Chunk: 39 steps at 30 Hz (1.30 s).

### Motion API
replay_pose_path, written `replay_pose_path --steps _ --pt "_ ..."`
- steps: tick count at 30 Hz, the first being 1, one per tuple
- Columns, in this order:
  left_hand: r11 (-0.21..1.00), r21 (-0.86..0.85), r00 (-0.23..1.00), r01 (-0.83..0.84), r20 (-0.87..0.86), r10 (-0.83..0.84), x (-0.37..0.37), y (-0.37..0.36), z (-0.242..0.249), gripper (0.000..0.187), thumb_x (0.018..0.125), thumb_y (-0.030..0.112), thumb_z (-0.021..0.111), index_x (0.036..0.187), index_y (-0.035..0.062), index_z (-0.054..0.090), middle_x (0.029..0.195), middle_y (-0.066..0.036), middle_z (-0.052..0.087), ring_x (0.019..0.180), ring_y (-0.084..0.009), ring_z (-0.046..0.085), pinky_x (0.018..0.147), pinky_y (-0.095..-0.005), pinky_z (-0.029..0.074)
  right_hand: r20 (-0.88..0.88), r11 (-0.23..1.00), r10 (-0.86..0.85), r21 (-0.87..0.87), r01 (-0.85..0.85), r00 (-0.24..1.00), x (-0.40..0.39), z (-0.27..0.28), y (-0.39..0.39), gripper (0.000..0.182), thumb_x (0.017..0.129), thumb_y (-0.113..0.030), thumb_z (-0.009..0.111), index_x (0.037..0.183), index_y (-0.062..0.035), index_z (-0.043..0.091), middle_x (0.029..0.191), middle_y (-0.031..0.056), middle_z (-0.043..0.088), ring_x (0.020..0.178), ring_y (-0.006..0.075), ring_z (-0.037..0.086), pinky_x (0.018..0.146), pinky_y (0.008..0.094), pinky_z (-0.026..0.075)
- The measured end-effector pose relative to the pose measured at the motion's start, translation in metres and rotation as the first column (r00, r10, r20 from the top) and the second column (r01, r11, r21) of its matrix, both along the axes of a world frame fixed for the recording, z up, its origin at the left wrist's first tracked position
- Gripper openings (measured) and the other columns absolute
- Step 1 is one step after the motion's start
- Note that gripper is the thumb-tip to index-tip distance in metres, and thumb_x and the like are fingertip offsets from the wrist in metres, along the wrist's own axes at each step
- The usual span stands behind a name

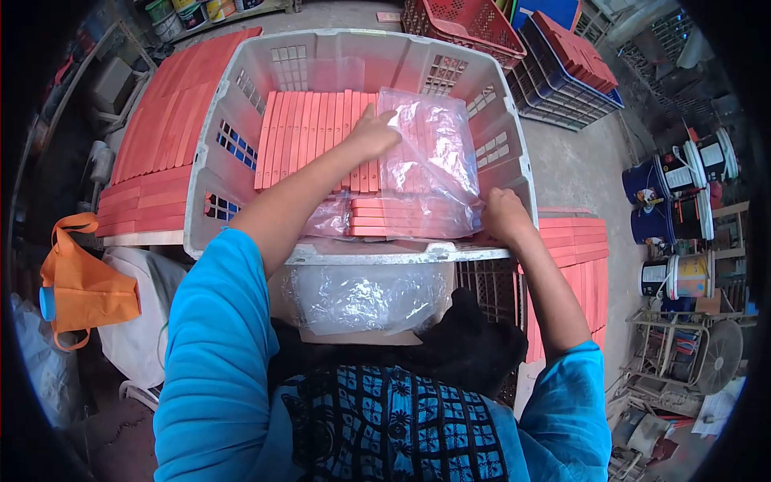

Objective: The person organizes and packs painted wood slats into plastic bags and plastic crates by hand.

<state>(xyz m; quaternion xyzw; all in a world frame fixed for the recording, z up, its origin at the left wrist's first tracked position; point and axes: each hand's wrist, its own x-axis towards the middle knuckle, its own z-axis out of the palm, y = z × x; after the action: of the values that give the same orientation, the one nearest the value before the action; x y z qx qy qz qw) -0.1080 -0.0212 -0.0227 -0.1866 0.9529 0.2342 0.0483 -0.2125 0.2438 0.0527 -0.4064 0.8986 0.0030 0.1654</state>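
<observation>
Two bare hands reach over the near rim of a grey crate (pixel 361 258). The left hand (pixel 373 136), fingers partly spread, is at the left edge of clear plastic (pixel 440 149), above red strips (pixel 301 136) inside; the right hand (pixel 505 217), fingers curled, sits between plastic and right wall, a narrow gap. Whether either pinches plastic, I cannot tell.

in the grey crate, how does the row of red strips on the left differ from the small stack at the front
The left row has its strips running away from the person, while the front stack has them lying crosswise. The left row sits farther in; the front stack is close to the near rim. The left row shows many strips, the front stack only a few. Both are red and inside the grey crate.
</observation>
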Motion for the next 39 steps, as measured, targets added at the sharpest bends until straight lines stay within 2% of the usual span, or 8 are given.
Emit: replay_pose_path --steps 5,8,11,17,21,27,33,39 --pt "0.995 -0.102 0.997 -0.002 0.079 0.01 0.029 0.043 0.025 0.065 0.086 0.038 0.045 0.145 0.0213 0.023 0.152 -0.015 0.007 0.139 -0.0365 0.01 0.109 -0.0586 0.012 -0.343 0.956 0.261 -0.035 -0.29 0.902 0.022 0.012 -0.003 0.025 0.083 -0.014 0.05 0.097 0.0022 0.062 0.105 0.0217 0.058 0.098 0.0362 0.058 0.084 0.0445 0.048" --pt "0.985 -0.136 0.989 0.108 0.117 -0.092 0.025 0.033 0.003 0.063 0.086 0.036 0.045 0.144 0.0215 0.024 0.152 -0.015 0.007 0.139 -0.0362 0.01 0.109 -0.0598 0.012 -0.257 0.864 0.437 -0.147 -0.482 0.862 0.019 0.012 -0.009 0.028 0.082 -0.015 0.051 0.104 -0.0004 0.06 0.111 0.0211 0.057 0.1 0.0346 0.058 0.087 0.0434 0.047" --pt "0.978 -0.193 0.989 0.074 0.143 -0.047 0.016 0.018 -0.005 0.061 0.087 0.032 0.046 0.143 0.0215 0.026 0.151 -0.016 0.011 0.139 -0.0359 0.012 0.108 -0.0601 0.013 0.07 0.913 0.391 0.093 -0.396 0.918 0.012 0.011 -0.014 0.033 0.082 -0.018 0.051 0.111 -0.0036 0.058 0.115 0.0205 0.057 0.105 0.0331 0.056 0.092 0.0416 0.044" --pt "0.969 -0.242 0.999 0.047 -0.003 -0.049 0.002 0.038 0.014 0.061 0.089 0.04 0.043 0.144 0.0223 0.024 0.15 -0.016 0.016 0.139 -0.0341 0.015 0.108 -0.0602 0.013 0.224 0.861 0.445 0.158 -0.483 0.867 -0.004 -0.005 -0.025 0.05 0.084 -0.029 0.053 0.129 -0.0072 0.047 0.125 0.0202 0.052 0.113 0.035 0.052 0.099 0.0398 0.039" --pt "0.927 -0.277 0.967 0.251 0.028 -0.254 -0.015 0.062 0.0 0.062 0.089 0.051 0.036 0.144 0.0238 0.024 0.152 -0.013 0.014 0.14 -0.0323 0.012 0.106 -0.0627 0.011 0.169 0.877 0.468 0.038 -0.48 0.868 0.0 0.002 -0.021 0.048 0.085 -0.03 0.054 0.127 -0.0075 0.05 0.126 0.0203 0.052 0.111 0.036 0.052 0.097 0.0409 0.04" --pt "0.933 -0.324 0.983 0.155 -0.044 -0.179 -0.02 0.057 -0.029 0.061 0.09 0.046 0.038 0.144 0.0235 0.023 0.15 -0.016 0.014 0.138 -0.0369 0.014 0.105 -0.0639 0.013 0.133 0.889 0.457 -0.073 -0.452 0.879 -0.003 0.006 -0.011 0.039 0.086 -0.028 0.053 0.121 -0.0123 0.057 0.12 0.0142 0.057 0.107 0.0339 0.056 0.093 0.0403 0.043" --pt "0.947 -0.321 0.987 0.026 -0.142 -0.075 -0.026 0.059 -0.041 0.061 0.09 0.045 0.039 0.144 0.0223 0.024 0.15 -0.017 0.014 0.138 -0.0375 0.015 0.105 -0.0639 0.013 0.246 0.878 0.345 0.258 -0.404 0.906 0.004 0.006 -0.021 0.025 0.078 -0.022 0.057 0.095 -0.0075 0.069 0.097 0.0154 0.066 0.098 0.032 0.061 0.089 0.0391 0.046" --pt "0.922 -0.357 0.976 0.149 -0.097 -0.195 -0.017 0.073 -0.034 0.066 0.088 0.056 0.034 0.144 0.0232 0.025 0.151 -0.015 0.014 0.139 -0.0339 0.012 0.105 -0.0649 0.009 0.254 0.896 0.373 0.149 -0.417 0.892 0.004 0.008 -0.02 0.026 0.078 -0.022 0.056 0.095 -0.0078 0.069 0.097 0.0172 0.066 0.097 0.0316 0.061 0.086 0.0401 0.047"
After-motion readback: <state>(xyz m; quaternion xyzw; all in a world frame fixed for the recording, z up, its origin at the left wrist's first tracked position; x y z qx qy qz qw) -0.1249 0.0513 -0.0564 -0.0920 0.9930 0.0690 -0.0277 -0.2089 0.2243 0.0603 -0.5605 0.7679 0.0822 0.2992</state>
